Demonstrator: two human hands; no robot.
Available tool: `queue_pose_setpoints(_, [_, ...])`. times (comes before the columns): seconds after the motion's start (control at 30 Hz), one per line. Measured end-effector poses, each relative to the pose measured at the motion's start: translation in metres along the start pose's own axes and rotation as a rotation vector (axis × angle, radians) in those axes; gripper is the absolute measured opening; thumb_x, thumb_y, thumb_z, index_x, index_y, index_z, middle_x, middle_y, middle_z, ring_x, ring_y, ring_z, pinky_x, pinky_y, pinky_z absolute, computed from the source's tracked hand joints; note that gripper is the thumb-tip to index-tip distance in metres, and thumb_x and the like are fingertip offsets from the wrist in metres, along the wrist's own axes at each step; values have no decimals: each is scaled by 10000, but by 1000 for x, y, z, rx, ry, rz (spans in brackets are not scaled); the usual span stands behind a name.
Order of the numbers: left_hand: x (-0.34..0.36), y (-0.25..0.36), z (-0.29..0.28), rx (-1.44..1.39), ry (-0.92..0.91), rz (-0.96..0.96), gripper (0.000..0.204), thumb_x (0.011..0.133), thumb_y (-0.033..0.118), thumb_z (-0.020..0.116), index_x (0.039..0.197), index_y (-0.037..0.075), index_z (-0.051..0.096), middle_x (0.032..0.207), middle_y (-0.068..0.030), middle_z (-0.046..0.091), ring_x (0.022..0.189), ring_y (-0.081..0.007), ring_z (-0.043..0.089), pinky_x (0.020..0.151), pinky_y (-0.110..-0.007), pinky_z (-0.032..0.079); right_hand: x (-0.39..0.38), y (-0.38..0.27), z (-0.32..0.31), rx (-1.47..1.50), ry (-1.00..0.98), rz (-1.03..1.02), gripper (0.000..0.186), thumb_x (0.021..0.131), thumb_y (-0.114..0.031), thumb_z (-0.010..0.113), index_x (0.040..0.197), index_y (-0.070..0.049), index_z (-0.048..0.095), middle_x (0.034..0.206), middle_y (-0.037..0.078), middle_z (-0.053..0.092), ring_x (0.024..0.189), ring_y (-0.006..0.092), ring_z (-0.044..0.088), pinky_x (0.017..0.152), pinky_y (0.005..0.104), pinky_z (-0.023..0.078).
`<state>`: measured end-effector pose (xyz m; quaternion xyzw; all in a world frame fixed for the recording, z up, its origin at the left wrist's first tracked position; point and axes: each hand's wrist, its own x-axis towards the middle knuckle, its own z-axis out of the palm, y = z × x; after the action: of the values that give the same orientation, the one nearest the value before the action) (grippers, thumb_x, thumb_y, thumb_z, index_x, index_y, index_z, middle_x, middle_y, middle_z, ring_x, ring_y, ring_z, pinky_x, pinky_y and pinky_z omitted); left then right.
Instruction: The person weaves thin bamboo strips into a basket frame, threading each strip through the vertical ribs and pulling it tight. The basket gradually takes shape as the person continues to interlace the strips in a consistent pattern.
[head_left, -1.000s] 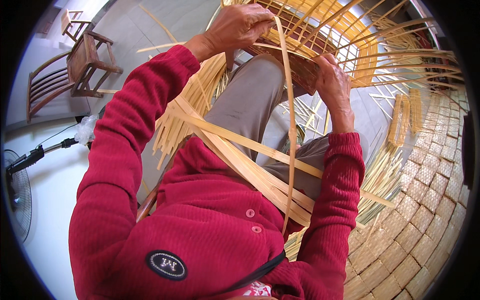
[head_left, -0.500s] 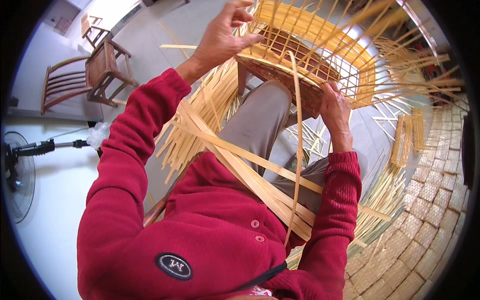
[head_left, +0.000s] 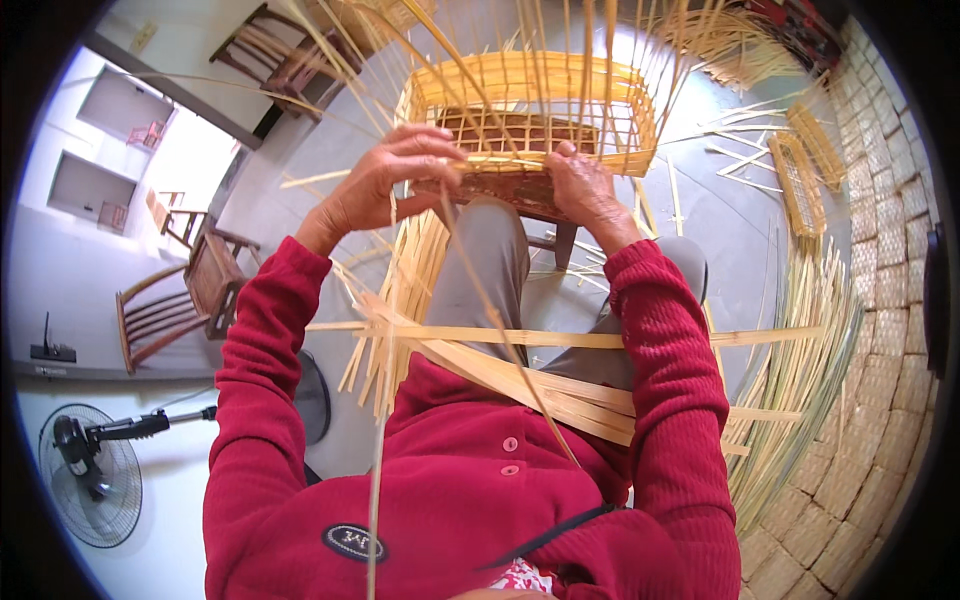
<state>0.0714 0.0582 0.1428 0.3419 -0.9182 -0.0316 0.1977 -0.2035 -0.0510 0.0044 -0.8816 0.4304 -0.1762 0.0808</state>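
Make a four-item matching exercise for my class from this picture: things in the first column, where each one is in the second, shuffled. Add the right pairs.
Column 1
1. Woven basket
2. Black fan
3. Right hand
4. Wide flat strips

Column 2
A. Across the person's lap
B. At the near rim of the basket
C. On a reddish-brown wooden bench
D. At the lower left of the picture

Right pairs: 1-C, 2-D, 3-B, 4-A
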Motion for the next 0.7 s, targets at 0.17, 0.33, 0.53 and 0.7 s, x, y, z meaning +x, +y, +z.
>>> queue_pose_setpoints(0.17, [27,8,4,-233,29,-160,309,851,120,798,1133,73,681,1117,-96,731,1027,-247,711,1019,-407,506,-6,2,-6,68,47,6,183,870,-63,556,972,-42,707,1060,147,646,968,386,696,812,535,558])
queue_pose_setpoints(0.33, [41,0,23,-299,325,-463,440,937,104,699,1358,21,599,1095,-180,749,966,-282,752,816,-366,594,-9,0,5,152,207,-51,153,917,-103,538,973,-57,673,1007,169,629,999,399,675,810,532,543])
queue_pose_setpoints(0.53, [65,-15,37,-207,168,-420,232,920,173,730,1086,13,758,972,-160,766,881,-244,756,757,-347,580,1,4,7,80,56,-33,192,893,-85,533,981,-56,701,887,219,714,886,426,706,782,561,544])
queue_pose_setpoints(0.7, [65,-22,50,-125,283,-426,197,942,142,725,1026,-35,746,875,-101,770,797,-118,708,739,-289,560,3,-1,6,100,98,-75,182,914,-107,545,962,-48,710,1009,174,685,964,404,691,812,532,544])
